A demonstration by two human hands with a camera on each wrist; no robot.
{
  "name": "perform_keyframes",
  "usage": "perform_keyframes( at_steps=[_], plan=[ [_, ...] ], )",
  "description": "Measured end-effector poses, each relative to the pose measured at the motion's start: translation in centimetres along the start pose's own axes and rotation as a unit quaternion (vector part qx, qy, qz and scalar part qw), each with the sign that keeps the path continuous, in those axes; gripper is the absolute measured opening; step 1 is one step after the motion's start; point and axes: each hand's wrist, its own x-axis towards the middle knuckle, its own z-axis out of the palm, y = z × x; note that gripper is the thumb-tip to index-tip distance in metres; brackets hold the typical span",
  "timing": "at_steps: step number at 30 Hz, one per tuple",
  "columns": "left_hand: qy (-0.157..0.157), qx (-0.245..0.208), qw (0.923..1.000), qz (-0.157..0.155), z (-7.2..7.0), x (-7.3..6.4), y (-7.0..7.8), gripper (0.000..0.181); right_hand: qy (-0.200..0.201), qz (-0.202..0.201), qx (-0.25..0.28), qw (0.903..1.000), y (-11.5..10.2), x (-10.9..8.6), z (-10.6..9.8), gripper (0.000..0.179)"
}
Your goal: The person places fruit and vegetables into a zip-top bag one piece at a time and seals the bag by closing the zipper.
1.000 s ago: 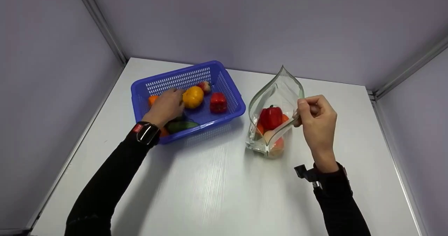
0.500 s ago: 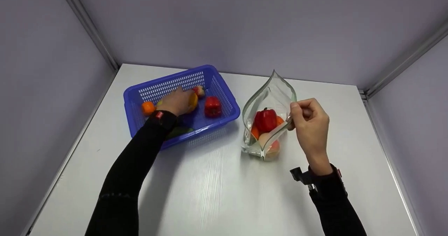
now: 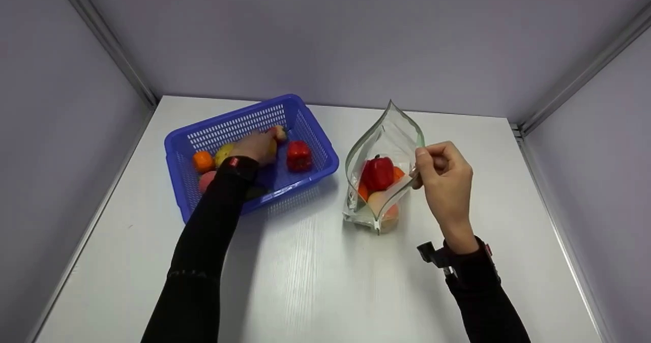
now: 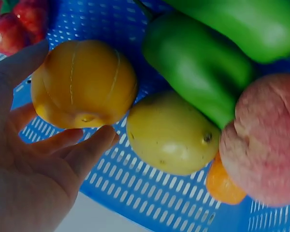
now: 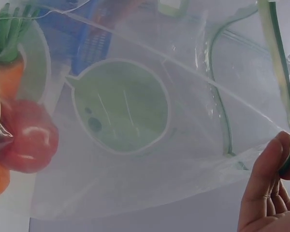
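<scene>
My left hand (image 3: 254, 148) is down inside the blue basket (image 3: 175, 180). In the left wrist view its spread thumb and fingers lie around the near side of a small yellow-orange pumpkin (image 4: 84, 84), which still sits among the produce. Next to the pumpkin are a yellow fruit (image 4: 171, 133), green smooth-skinned vegetables (image 4: 198, 63) and a pink peach (image 4: 266, 140). My right hand (image 3: 450, 180) pinches the rim of a clear zip bag (image 3: 399, 129) between thumb and fingers, its mouth held wide. Inside the bag lie a red bell pepper (image 3: 380, 174), orange pieces and a pale round fruit (image 3: 376, 200).
A red bell pepper (image 3: 299, 155), a red-and-white piece (image 3: 278, 133) and an orange fruit (image 3: 203, 161) are also in the basket. Both containers stand on a white table (image 3: 305, 282). Grey panels (image 3: 325, 37) wall in its back and sides.
My left hand has shifted right within the basket, over the pumpkin, uncovering the orange and yellow fruits. My right hand keeps its hold on the bag rim. The whole scene has drifted left in view.
</scene>
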Motion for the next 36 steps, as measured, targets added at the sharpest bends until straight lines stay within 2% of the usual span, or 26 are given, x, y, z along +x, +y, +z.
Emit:
perform_keyframes(
  at_steps=[10,14,24,30,33,36],
  plan=[
    [0.008,-0.016,0.9998,-0.005,0.4,-0.2,-1.1,0.063,-0.008,-0.005,0.000,1.0000,0.0,0.1,0.4,0.015],
    [0.014,-0.022,0.9997,0.003,0.5,-0.3,-1.4,0.068,-0.010,-0.003,0.002,0.9999,0.0,0.2,0.4,0.015],
    [0.051,-0.082,0.9947,0.035,-1.3,-1.4,-0.9,0.067,-0.009,0.001,0.004,1.0000,0.3,0.7,0.2,0.016],
    [0.094,-0.133,0.9839,0.073,-2.4,-2.6,-0.3,0.072,-0.010,-0.005,0.008,0.9999,0.6,0.8,0.4,0.015],
    [0.119,-0.173,0.9737,0.088,-3.0,-3.2,0.0,0.073,-0.010,-0.006,0.010,0.9999,0.8,0.8,0.4,0.015],
    [0.129,-0.230,0.9600,0.094,-3.5,-3.9,0.3,0.074,-0.011,-0.004,0.012,0.9999,0.9,0.9,0.4,0.015]
  ],
)
